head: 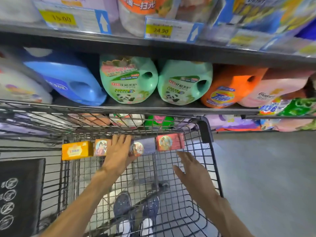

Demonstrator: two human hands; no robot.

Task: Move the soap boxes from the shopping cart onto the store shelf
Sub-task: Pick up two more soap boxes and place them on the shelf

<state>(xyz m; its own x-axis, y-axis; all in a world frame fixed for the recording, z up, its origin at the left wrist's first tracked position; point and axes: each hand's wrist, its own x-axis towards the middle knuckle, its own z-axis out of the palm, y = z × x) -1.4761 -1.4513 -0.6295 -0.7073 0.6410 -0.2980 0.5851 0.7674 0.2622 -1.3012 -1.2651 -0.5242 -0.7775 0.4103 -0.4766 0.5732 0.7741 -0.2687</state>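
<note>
Four soap boxes (pixel 170 142) stand lengthwise along the cart's (pixel 207 129) far wall; both hands (pixel 119 151) open.

Both forearms are bare, no sleeves showing. At the lower centre of the frame, dark blue speckled shoes (pixel 136 205) with white socks (pixel 135 227) above them.

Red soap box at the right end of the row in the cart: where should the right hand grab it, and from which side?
Take the red soap box across its short top and bottom faces, thumb under, fingers over, coming from the near right where the right hand hovers open. Its right end stands free inside the shopping cart; its left end lies close to the purple box, so probably avoid pinching end to end.
</note>
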